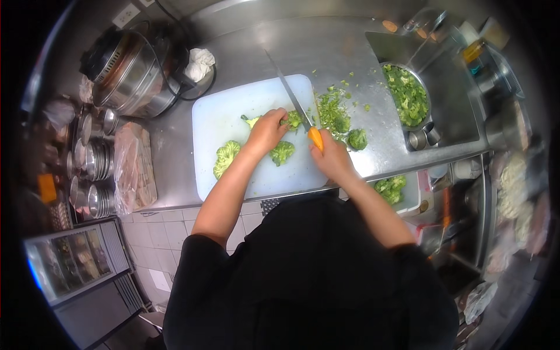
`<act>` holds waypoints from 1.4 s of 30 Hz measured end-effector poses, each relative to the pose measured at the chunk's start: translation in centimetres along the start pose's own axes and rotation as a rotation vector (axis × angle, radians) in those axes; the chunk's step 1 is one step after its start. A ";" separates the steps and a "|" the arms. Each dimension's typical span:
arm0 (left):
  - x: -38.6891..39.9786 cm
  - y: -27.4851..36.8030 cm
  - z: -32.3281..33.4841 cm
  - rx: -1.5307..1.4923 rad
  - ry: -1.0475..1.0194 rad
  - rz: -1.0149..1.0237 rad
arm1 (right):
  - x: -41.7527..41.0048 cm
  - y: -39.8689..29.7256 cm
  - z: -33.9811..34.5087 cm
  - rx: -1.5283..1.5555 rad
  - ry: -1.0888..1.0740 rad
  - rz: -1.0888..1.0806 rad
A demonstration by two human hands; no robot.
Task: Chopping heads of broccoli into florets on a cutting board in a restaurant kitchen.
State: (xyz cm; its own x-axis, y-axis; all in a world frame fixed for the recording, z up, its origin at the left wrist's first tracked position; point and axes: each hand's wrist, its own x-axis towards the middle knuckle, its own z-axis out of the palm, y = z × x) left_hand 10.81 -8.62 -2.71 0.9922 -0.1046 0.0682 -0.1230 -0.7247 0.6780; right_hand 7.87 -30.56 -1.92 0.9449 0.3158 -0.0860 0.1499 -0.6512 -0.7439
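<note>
My right hand [333,158] grips the orange handle of a long kitchen knife [291,94], whose blade points up and left across the right edge of a white cutting board [210,131]. My left hand [267,130] has its fingers on a broccoli piece [294,120] beside the blade. A light green broccoli piece [250,121] shows just left of that hand. Lower on the board lie a broccoli floret [282,153] and a larger broccoli piece [226,157]. Off the board's right edge are broccoli scraps [331,109] and another floret [358,138].
Cut broccoli fills a round metal bowl [404,97] in the sink area at right, with metal cups [418,140] beside it. More broccoli sits in a white tub [410,192] below the counter. At left stand a large metal appliance [131,78], a plastic-wrapped package [134,166] and stacked metal bowls [98,159].
</note>
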 end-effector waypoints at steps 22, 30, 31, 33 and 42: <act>0.5 0.5 0.1 0.020 -0.027 0.021 | 2.7 -0.2 1.6 -0.200 -0.248 0.134; 3.0 1.1 1.7 0.114 0.119 0.059 | 2.6 -0.9 -3.2 0.024 0.016 0.284; 4.1 1.1 1.9 0.138 0.075 0.133 | 2.9 -0.5 -3.5 0.024 0.024 0.283; 5.8 1.2 2.4 0.134 -0.037 0.116 | 3.3 0.5 -3.7 0.018 0.115 0.234; 3.0 0.6 -2.2 -0.837 -0.222 -0.274 | 2.5 1.1 -1.6 -0.168 0.028 0.074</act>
State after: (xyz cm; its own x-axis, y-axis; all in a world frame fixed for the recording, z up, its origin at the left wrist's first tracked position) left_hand 13.78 -7.85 -0.52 0.9469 -0.1929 -0.2574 0.2583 -0.0208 0.9658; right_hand 10.87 -31.57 -1.95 0.9625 0.2450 -0.1163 0.1238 -0.7786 -0.6152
